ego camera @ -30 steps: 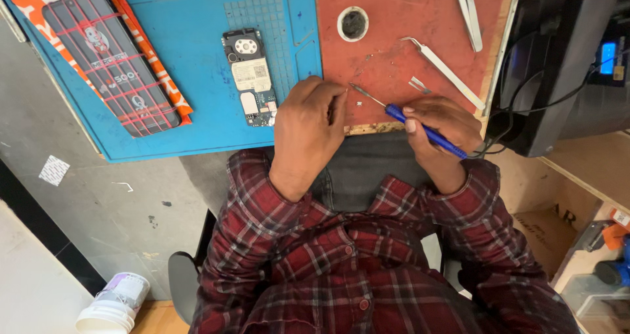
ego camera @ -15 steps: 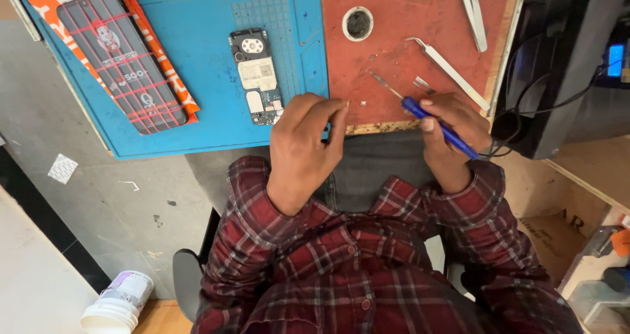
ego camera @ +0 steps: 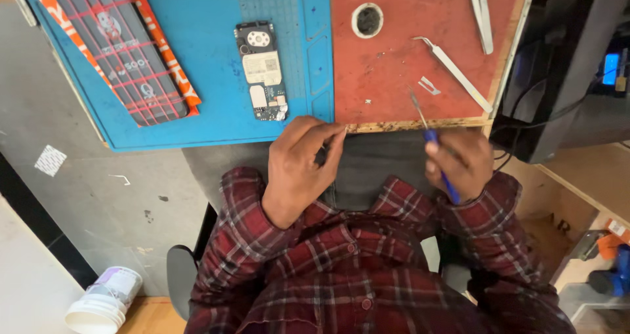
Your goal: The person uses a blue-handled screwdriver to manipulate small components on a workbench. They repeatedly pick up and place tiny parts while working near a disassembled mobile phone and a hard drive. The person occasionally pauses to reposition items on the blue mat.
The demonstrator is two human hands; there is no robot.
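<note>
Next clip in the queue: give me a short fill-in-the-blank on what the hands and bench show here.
1. The right hand holds a screwdriver with a ____ handle.
2. The opened phone lies on the ____ mat.
3. The left hand pinches its fingertips at the front edge of the bench, and holds no ____.
4. The bent-tip tweezers lie on the ____ board.

Missing words: blue; blue; tool; red
</note>
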